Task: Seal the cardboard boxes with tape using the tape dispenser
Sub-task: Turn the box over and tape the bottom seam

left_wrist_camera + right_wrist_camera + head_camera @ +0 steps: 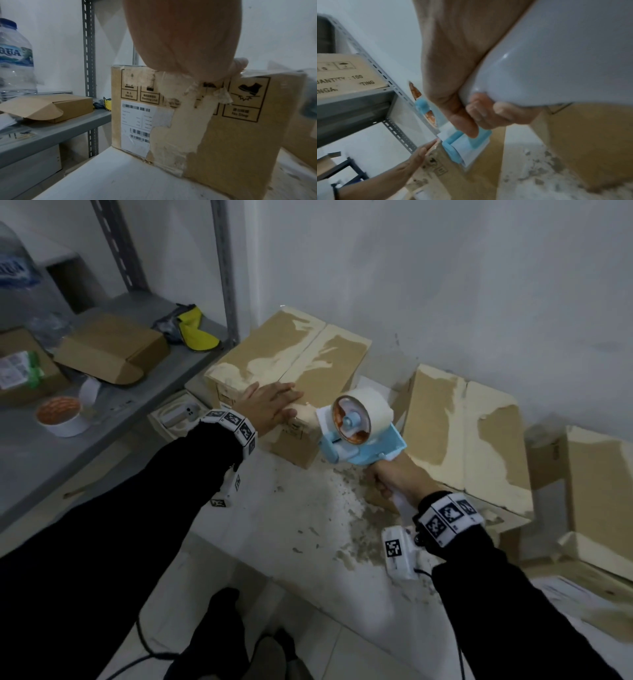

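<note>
A cardboard box [291, 354] patched with torn pale tape stands against the wall, its two top flaps meeting in a seam. My left hand [270, 405] lies flat with straight fingers on its near top corner; in the left wrist view the palm [180, 33] rests above the labelled box side [240, 135]. My right hand [390, 477] grips the white handle [556, 60] of the blue tape dispenser [359, 429]. The dispenser carries a cream tape roll, and its front end sits at the box's near top edge, just right of my left fingertips. A second taped box [469, 440] stands to the right.
A grey metal shelf [113, 419] at left holds a small open cardboard mailer [109, 350], a water bottle [15, 56], a yellow cloth [195, 332] and a white cup [61, 416]. A third box [596, 508] stands far right. Tape scraps litter the white surface [342, 508].
</note>
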